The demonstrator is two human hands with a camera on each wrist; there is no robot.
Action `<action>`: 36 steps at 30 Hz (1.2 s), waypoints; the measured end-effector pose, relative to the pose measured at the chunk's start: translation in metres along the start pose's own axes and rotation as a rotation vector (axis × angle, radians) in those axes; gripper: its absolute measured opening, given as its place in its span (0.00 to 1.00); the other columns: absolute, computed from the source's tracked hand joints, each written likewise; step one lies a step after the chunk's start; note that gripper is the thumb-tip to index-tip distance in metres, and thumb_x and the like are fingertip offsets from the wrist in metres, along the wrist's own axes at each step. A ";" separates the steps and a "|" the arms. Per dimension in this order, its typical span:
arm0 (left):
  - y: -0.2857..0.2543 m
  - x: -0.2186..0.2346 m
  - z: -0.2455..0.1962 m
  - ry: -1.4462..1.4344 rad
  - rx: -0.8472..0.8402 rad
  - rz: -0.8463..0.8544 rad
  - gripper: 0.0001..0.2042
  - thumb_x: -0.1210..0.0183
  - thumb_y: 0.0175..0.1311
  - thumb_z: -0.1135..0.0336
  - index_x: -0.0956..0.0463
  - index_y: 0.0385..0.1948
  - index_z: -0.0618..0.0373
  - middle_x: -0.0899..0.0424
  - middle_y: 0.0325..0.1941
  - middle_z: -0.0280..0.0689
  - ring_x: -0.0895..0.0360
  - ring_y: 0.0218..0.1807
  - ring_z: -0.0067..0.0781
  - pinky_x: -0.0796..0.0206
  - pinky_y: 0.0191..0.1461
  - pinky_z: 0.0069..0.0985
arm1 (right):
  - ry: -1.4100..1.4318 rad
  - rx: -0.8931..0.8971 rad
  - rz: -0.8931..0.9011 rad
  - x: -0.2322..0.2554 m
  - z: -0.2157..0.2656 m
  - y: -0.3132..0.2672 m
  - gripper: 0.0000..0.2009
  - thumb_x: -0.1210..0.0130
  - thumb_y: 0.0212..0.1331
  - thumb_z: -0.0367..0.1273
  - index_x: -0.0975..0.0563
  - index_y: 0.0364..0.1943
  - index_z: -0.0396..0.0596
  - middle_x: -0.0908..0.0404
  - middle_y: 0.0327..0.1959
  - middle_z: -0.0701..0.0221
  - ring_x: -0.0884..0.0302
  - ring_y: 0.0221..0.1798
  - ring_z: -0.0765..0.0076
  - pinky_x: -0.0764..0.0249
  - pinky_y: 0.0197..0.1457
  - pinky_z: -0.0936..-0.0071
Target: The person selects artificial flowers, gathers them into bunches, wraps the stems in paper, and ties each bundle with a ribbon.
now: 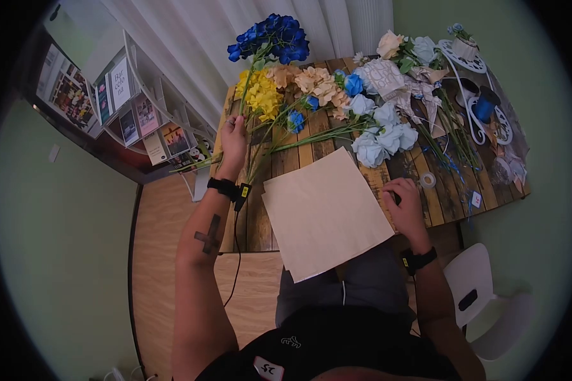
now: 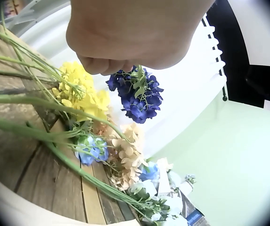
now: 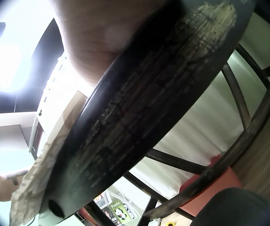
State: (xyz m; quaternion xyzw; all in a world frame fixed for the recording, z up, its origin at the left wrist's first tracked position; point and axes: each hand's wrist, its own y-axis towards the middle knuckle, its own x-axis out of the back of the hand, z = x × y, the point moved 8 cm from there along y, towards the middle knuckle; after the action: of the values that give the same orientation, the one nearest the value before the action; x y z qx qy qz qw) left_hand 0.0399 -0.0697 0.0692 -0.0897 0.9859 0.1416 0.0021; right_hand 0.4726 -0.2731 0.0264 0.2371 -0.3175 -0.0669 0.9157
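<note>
My left hand (image 1: 234,138) grips the green stem of a dark blue artificial hydrangea (image 1: 274,39), raised upright over the table's left side. In the left wrist view the curled fingers (image 2: 105,66) hide the grip, and the blue bloom (image 2: 142,96) shows past them. Yellow flowers (image 1: 260,95) lie close to this hand, with peach hydrangeas (image 1: 321,86) and small blue roses (image 1: 295,120) farther right. My right hand (image 1: 405,204) rests at the table's near edge, fingers loosely bent, beside a square sheet of brown paper (image 1: 327,213). The right wrist view shows mostly the table's edge (image 3: 125,113).
Pale blue roses (image 1: 384,140) lie at mid-table. A tape roll (image 1: 428,180) sits right of my right hand. Behind it are a wrapped bouquet (image 1: 384,79), a blue ribbon spool (image 1: 487,105) and a white metal stand (image 1: 480,130). A magazine rack (image 1: 152,114) stands left; a white chair (image 1: 470,279) right.
</note>
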 end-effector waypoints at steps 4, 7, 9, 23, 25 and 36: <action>0.000 -0.021 0.022 0.114 0.062 0.067 0.12 0.50 0.79 0.60 0.23 0.43 0.59 0.33 0.25 0.23 0.40 0.24 0.14 0.47 0.28 0.20 | -0.003 -0.001 0.004 -0.001 0.000 0.001 0.04 0.40 0.59 0.26 0.19 0.35 0.39 0.19 0.39 0.64 0.25 0.50 0.55 0.29 0.56 0.63; 0.005 -0.021 0.041 0.351 -0.009 0.218 0.13 0.47 0.76 0.61 0.21 0.45 0.64 0.26 0.28 0.29 0.30 0.29 0.21 0.36 0.34 0.25 | 0.006 -0.005 -0.001 -0.001 0.002 0.001 0.04 0.40 0.58 0.25 0.19 0.35 0.39 0.19 0.40 0.64 0.25 0.49 0.55 0.29 0.56 0.63; 0.007 -0.011 0.038 0.630 -0.174 0.183 0.12 0.44 0.72 0.63 0.20 0.41 0.65 0.22 0.31 0.36 0.23 0.34 0.28 0.31 0.40 0.28 | -0.001 -0.003 0.006 -0.002 0.001 0.002 0.04 0.40 0.58 0.26 0.19 0.35 0.39 0.19 0.40 0.64 0.25 0.49 0.55 0.29 0.55 0.62; 0.030 0.096 0.059 1.430 0.098 0.082 0.20 0.35 0.56 0.55 0.16 0.48 0.55 0.16 0.54 0.50 0.22 0.58 0.53 0.30 0.61 0.45 | 0.007 -0.019 0.029 -0.006 0.001 0.005 0.04 0.40 0.58 0.25 0.19 0.35 0.39 0.19 0.39 0.64 0.25 0.49 0.55 0.29 0.55 0.62; 0.024 0.089 0.052 1.400 0.019 0.099 0.14 0.36 0.57 0.58 0.14 0.41 0.54 0.13 0.44 0.48 0.16 0.48 0.52 0.26 0.54 0.46 | -0.019 -0.014 0.013 -0.004 0.002 0.004 0.04 0.40 0.58 0.25 0.19 0.35 0.39 0.19 0.39 0.64 0.25 0.49 0.56 0.29 0.55 0.62; 0.019 0.086 0.025 1.070 0.021 0.022 0.12 0.42 0.69 0.63 0.18 0.44 0.62 0.13 0.32 0.46 0.15 0.37 0.48 0.26 0.43 0.40 | -0.010 0.001 -0.006 0.001 0.002 0.002 0.04 0.40 0.58 0.26 0.19 0.35 0.39 0.19 0.40 0.64 0.25 0.49 0.55 0.29 0.55 0.62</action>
State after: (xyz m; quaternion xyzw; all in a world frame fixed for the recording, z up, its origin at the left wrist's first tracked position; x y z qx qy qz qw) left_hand -0.0487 -0.0597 0.0477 -0.1391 0.8514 0.0663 -0.5014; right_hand 0.4725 -0.2719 0.0293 0.2382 -0.3216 -0.0707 0.9137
